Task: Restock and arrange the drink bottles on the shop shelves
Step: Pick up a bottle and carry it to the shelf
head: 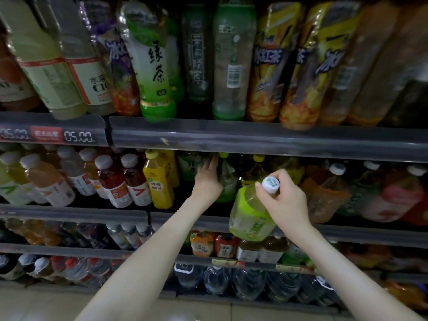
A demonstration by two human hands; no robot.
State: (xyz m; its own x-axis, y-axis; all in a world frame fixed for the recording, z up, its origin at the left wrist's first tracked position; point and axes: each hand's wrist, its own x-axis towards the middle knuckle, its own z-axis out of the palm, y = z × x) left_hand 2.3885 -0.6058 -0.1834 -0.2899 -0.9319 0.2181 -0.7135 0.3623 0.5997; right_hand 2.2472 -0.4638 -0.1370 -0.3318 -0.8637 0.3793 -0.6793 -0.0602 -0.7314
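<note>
My right hand [283, 195] grips a pale green tea bottle [251, 216] by its white cap, holding it in front of the second shelf's edge [185, 216]. My left hand [208, 181] reaches into that shelf with its fingers against a dark green bottle [228, 179] standing there. Whether those fingers curl round that bottle is hidden in the shadow. A yellow juice bottle [158, 181] stands just left of my left hand.
The top shelf [254, 135] carries large tea bottles [152, 59] above my hands. Small red and orange drinks [111, 179] fill the left of the second shelf, large bottles [328, 195] the right. Lower shelves hold small bottles and water [245, 283].
</note>
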